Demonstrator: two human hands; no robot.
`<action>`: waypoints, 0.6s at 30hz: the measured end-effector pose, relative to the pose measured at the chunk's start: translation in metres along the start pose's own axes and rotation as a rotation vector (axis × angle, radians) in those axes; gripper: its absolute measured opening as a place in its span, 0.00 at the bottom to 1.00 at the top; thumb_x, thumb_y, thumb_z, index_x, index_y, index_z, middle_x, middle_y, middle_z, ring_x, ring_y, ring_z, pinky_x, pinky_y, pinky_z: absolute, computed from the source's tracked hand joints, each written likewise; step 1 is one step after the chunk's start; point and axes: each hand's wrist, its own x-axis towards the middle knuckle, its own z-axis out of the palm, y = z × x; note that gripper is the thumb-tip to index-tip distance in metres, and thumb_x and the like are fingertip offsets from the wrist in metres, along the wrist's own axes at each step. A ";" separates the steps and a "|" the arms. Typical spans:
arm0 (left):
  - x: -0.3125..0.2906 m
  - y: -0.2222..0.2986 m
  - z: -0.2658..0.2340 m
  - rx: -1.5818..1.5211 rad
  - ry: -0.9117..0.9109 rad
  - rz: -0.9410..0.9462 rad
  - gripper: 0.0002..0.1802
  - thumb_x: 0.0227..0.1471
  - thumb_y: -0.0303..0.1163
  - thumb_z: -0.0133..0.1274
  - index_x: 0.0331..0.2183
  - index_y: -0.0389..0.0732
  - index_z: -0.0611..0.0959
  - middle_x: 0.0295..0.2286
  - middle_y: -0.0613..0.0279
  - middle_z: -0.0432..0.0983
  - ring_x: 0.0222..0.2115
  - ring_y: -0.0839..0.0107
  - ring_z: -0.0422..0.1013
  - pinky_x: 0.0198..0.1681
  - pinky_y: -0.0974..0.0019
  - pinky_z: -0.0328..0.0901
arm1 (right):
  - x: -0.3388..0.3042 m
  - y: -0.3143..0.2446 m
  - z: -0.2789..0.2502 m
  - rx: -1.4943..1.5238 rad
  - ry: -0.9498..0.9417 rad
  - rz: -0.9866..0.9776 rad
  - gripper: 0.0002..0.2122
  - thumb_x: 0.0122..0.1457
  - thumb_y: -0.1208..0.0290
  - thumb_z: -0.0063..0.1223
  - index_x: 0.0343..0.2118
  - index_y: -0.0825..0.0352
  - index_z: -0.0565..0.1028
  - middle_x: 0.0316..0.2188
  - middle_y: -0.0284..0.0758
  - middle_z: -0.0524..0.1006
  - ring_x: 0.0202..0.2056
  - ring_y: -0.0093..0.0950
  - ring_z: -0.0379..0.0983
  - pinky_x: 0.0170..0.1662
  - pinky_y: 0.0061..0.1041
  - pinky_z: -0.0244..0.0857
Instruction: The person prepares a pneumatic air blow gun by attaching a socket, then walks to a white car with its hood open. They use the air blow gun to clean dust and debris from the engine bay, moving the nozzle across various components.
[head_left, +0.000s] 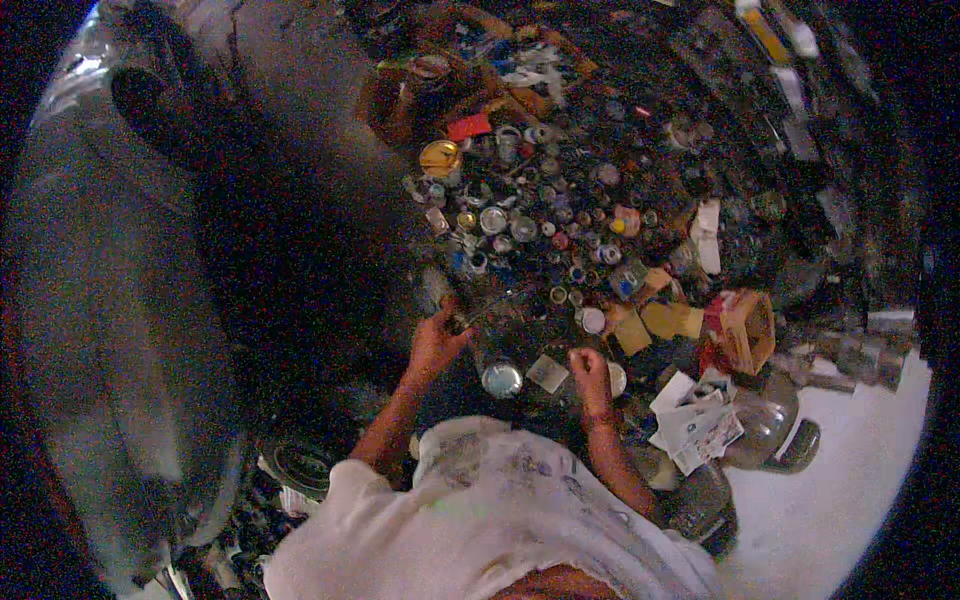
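Fingers curled, my left hand [436,345] is closed around something dark that I cannot make out. Close to its fingertips lies a thin, shiny, elongated piece [492,304]; whether the hand holds it is unclear. A pale, crumpled-looking thing [434,288] is just beyond that hand. My right hand [590,374] is closed with its fingers pressed together, and anything in them is too small to tell. Between the hands are a round silver tin [502,379] and a flat, square, pale piece [547,373]. A whitish round lid [617,379] shows partly behind the right hand.
Many small jars, cans and lids [523,229] crowd the dark surface ahead. A yellow round tin [440,158] stands farther off. On the right are an open cardboard box [752,332], loose papers [695,425] and a clear rounded container [765,420]. A large grey form [110,300] fills the left.
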 end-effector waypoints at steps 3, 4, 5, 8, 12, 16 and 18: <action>0.027 -0.008 -0.064 0.075 0.105 -0.141 0.29 0.45 0.46 0.71 0.46 0.40 0.84 0.26 0.53 0.83 0.28 0.58 0.80 0.37 0.56 0.73 | 0.044 -0.033 0.028 -0.203 -0.148 -0.001 0.14 0.65 0.60 0.60 0.41 0.68 0.81 0.38 0.37 0.83 0.42 0.22 0.77 0.46 0.27 0.71; 0.033 -0.012 -0.075 0.111 0.119 -0.226 0.29 0.45 0.46 0.71 0.46 0.40 0.84 0.27 0.53 0.83 0.29 0.57 0.80 0.37 0.56 0.73 | 0.069 -0.038 0.040 -0.233 -0.204 -0.011 0.13 0.64 0.61 0.61 0.40 0.68 0.81 0.37 0.37 0.83 0.42 0.23 0.77 0.46 0.28 0.71; 0.029 -0.012 -0.074 0.155 0.135 -0.300 0.29 0.44 0.46 0.72 0.46 0.40 0.84 0.28 0.52 0.83 0.30 0.57 0.80 0.38 0.57 0.74 | 0.091 -0.041 0.047 -0.269 -0.240 -0.189 0.14 0.63 0.62 0.62 0.44 0.67 0.80 0.40 0.40 0.82 0.44 0.29 0.78 0.49 0.33 0.71; -0.009 -0.016 -0.058 0.233 0.585 -0.203 0.30 0.46 0.46 0.72 0.47 0.39 0.83 0.33 0.49 0.82 0.34 0.55 0.79 0.40 0.57 0.73 | 0.189 -0.042 0.086 -0.387 -0.360 -0.209 0.20 0.61 0.62 0.62 0.53 0.67 0.75 0.44 0.46 0.79 0.48 0.44 0.76 0.53 0.42 0.69; -0.133 -0.012 -0.008 0.053 0.557 -0.687 0.33 0.53 0.47 0.67 0.54 0.39 0.78 0.43 0.46 0.79 0.41 0.53 0.77 0.44 0.54 0.72 | 0.315 -0.062 0.107 -0.926 -0.232 -0.601 0.23 0.59 0.60 0.61 0.55 0.66 0.74 0.46 0.50 0.75 0.50 0.53 0.71 0.56 0.50 0.66; -0.208 0.021 0.037 0.003 0.499 -0.965 0.33 0.52 0.48 0.67 0.53 0.41 0.78 0.43 0.48 0.80 0.41 0.53 0.77 0.44 0.53 0.71 | 0.433 -0.100 0.091 -1.031 -0.241 -0.513 0.25 0.60 0.57 0.59 0.58 0.64 0.73 0.57 0.51 0.70 0.57 0.55 0.67 0.62 0.48 0.63; -0.223 0.056 0.069 0.036 0.479 -1.057 0.33 0.52 0.49 0.67 0.53 0.41 0.79 0.43 0.48 0.80 0.41 0.53 0.77 0.44 0.53 0.72 | 0.489 -0.113 0.056 -1.053 -0.251 -0.507 0.26 0.59 0.56 0.59 0.58 0.64 0.73 0.56 0.51 0.71 0.56 0.54 0.68 0.61 0.48 0.63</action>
